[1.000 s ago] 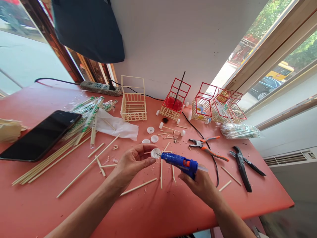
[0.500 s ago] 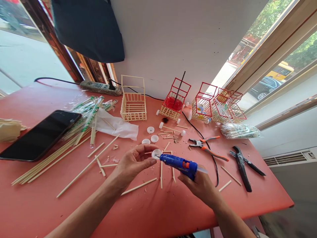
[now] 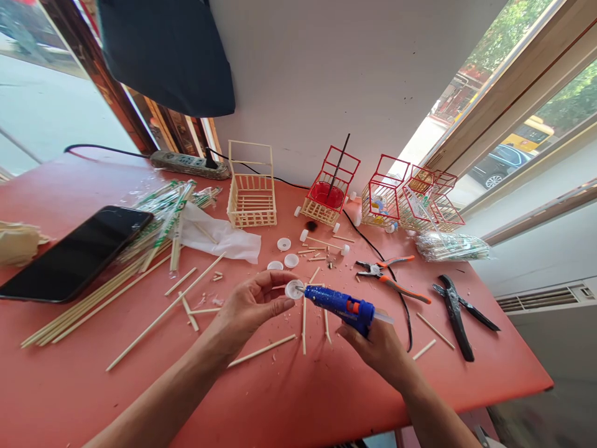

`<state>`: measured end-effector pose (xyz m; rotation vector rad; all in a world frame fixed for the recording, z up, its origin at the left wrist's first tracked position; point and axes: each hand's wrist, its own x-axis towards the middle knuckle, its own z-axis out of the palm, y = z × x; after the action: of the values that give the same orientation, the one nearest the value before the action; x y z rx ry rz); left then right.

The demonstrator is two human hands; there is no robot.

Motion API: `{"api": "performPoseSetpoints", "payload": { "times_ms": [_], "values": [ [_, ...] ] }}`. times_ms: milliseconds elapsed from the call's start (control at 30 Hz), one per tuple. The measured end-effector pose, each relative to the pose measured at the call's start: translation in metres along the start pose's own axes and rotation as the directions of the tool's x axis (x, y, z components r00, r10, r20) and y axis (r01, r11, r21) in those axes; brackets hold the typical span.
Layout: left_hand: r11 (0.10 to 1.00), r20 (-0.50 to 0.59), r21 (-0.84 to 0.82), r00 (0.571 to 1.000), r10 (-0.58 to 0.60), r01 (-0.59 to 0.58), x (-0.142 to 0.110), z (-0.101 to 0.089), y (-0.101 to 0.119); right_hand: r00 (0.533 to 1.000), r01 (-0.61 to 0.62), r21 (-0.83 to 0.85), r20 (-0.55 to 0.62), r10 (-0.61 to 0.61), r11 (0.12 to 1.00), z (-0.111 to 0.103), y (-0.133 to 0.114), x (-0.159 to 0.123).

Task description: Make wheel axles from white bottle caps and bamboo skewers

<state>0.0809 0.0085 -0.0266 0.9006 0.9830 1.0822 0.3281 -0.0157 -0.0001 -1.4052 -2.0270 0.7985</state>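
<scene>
My left hand (image 3: 254, 305) pinches a white plastic bottle cap (image 3: 293, 289) between thumb and fingers, its hollow side toward me. In my right hand (image 3: 377, 342) is a blue hot glue gun (image 3: 338, 303), its nozzle pointing left at the cap's inside. Whether the tip touches the cap I cannot tell. More white caps (image 3: 291, 261) lie just beyond my left hand. Under the glue gun, joined wooden sticks (image 3: 305, 326) rest on the table.
A stick-built cart (image 3: 252, 199) and a red-topped cart (image 3: 326, 196) stand along the wall. Orange-handled pliers (image 3: 392, 280) and black-handled pliers (image 3: 459, 317) lie at right. At left are a phone (image 3: 77, 252), bundled chopsticks (image 3: 163, 218) and a power strip (image 3: 189, 165). A black cord (image 3: 405, 292) crosses the table.
The glue gun has shifted slightly right, its nozzle drawing back from the middle of the cap toward its right edge. My left hand and the cap have barely moved.
</scene>
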Motion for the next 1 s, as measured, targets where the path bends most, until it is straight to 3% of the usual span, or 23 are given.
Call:
{"api": "performPoseSetpoints", "payload": {
  "times_ms": [1000],
  "values": [
    [1.000,0.025,0.002,1.000,-0.016,0.016,-0.0001,0.0010,0.0000,0.998,0.050,-0.011,0.029,-0.050,0.999,0.0000,-0.0008,0.0002]
  ]
}}
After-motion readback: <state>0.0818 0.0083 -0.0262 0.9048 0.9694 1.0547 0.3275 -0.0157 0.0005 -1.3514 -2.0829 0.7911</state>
